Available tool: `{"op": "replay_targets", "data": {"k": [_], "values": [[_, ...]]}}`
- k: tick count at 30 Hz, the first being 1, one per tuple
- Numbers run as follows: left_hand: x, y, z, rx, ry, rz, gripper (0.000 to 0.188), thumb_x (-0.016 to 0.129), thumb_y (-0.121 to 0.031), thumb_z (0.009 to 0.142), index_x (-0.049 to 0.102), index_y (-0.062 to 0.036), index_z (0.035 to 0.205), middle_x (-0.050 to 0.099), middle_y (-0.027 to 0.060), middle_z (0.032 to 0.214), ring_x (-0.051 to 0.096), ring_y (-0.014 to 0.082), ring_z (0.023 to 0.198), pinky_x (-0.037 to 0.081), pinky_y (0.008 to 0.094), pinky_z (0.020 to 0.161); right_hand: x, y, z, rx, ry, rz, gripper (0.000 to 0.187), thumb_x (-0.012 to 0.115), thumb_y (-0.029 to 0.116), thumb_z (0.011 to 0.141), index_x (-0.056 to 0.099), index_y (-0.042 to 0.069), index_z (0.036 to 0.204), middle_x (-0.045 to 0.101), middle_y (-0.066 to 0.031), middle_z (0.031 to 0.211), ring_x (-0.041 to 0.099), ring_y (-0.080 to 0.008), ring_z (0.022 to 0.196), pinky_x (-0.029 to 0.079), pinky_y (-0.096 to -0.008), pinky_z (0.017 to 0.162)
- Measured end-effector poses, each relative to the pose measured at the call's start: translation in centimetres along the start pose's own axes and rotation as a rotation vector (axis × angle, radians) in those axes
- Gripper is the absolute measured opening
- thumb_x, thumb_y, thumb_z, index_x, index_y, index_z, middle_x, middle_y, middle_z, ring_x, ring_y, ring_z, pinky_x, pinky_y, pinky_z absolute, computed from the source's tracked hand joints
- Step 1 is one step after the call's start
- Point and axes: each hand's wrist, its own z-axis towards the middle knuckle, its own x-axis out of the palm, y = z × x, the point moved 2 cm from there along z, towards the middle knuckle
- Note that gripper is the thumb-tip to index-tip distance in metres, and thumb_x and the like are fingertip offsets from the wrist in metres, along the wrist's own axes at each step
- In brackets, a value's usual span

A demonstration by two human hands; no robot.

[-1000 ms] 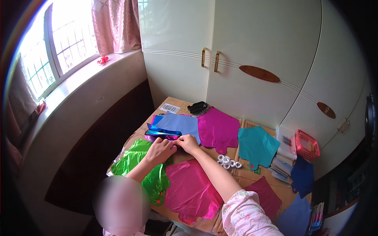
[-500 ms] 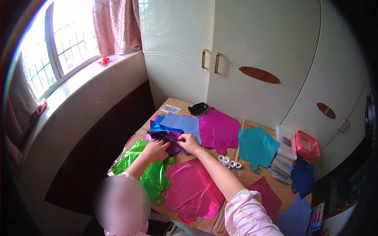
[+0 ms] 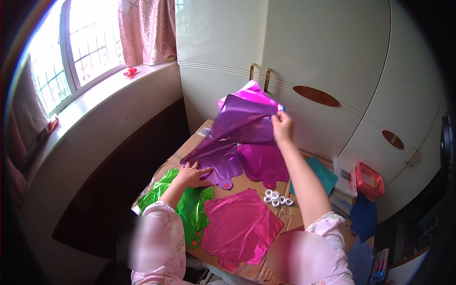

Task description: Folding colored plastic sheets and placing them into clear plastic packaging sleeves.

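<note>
A flat, uninflated purple foil balloon (image 3: 222, 164) is raised at its far side over the cardboard-covered table, its tabbed near end still lying down. My right hand (image 3: 283, 127) pinches its upper right edge, together with shiny magenta foil (image 3: 249, 92) that shows behind it. My left hand (image 3: 194, 175) rests with fingers spread on the near left corner of the purple balloon, beside a crinkled green foil balloon (image 3: 192, 209). Nearer me lies a flat pink foil balloon (image 3: 242, 228). A magenta one (image 3: 263, 164) is partly covered by the lifted foil.
Several small white rings (image 3: 275, 197) sit on the cardboard (image 3: 232, 193). To the right are a teal foil balloon (image 3: 322, 175), dark blue foil (image 3: 365, 216) and a red basket (image 3: 369, 179). A white cupboard (image 3: 323, 47) stands behind; a windowsill (image 3: 104, 92) runs along the left.
My right hand has risen up and to the right, pulling the purple and magenta foil off the table. My left hand has stayed low, its fingers now spread on the purple balloon's corner.
</note>
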Motion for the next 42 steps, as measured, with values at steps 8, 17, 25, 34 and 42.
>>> {"op": "replay_targets", "data": {"k": [8, 17, 25, 34, 42], "values": [[0.0, 0.2, -0.1, 0.0, 0.002, -0.049, 0.076, 0.051, -0.077, 0.07, 0.035, -0.0466, 0.137, 0.027, 0.0213, 0.147, 0.024, 0.0518, 0.132, 0.024, 0.0619, 0.104, -7.0, 9.3, 4.1, -0.175, 0.083, -0.145, 0.012, 0.063, 0.017, 0.081, 0.066, 0.008, 0.088, 0.065, -0.0136, 0.071, 0.065, -0.0274, 0.065, 0.047, -0.0384, 0.059], [-1.8, 3.8, -8.1, 0.013, -0.189, -0.159, 0.067, 0.059, -0.059, 0.079, 0.047, -0.0231, 0.135, 0.041, 0.0173, 0.14, 0.03, 0.0376, 0.134, 0.029, 0.0594, 0.103, -4.9, 17.6, -4.1, -0.484, 0.764, -0.425, 0.008, 0.054, 0.006, 0.076, 0.062, 0.009, 0.078, 0.062, -0.0156, 0.079, 0.063, -0.0359, 0.078, 0.05, -0.0441, 0.069], [-0.1, 3.3, -26.9, -0.246, -0.481, -0.171, 0.053, 0.068, -0.037, 0.078, 0.056, -0.0106, 0.122, 0.05, 0.0159, 0.13, 0.041, 0.0338, 0.127, 0.036, 0.0467, 0.102, -0.7, 25.0, -17.8, -1.192, 0.53, -0.22, 0.006, 0.059, 0.01, 0.071, 0.058, 0.007, 0.066, 0.054, -0.0084, 0.072, 0.06, -0.0232, 0.066, 0.05, -0.0348, 0.058], [11.7, -3.0, -31.0, -0.681, -0.328, -1.915, 0.015, 0.059, -0.018, 0.09, 0.06, -0.0035, 0.094, 0.066, 0.0056, 0.085, 0.061, 0.0109, 0.069, 0.043, 0.0217, 0.054, 1.6, 20.5, -36.0, -1.282, 0.869, -0.023, 0.009, 0.057, 0.017, 0.071, 0.06, 0.012, 0.063, 0.054, -0.0014, 0.075, 0.058, -0.0152, 0.07, 0.049, -0.0272, 0.061], [10.5, -2.9, -30.2, -0.643, -0.494, -1.93, 0.006, 0.058, -0.01, 0.086, 0.059, -0.0047, 0.084, 0.055, -0.0011, 0.068, 0.045, 0.0038, 0.051, 0.032, 0.0174, 0.041, 1.6, 20.9, -38.1, -1.106, 1.032, -0.005, 0.008, 0.06, 0.017, 0.075, 0.061, 0.01, 0.071, 0.054, -0.0019, 0.075, 0.059, -0.017, 0.07, 0.051, -0.0286, 0.062]]}}
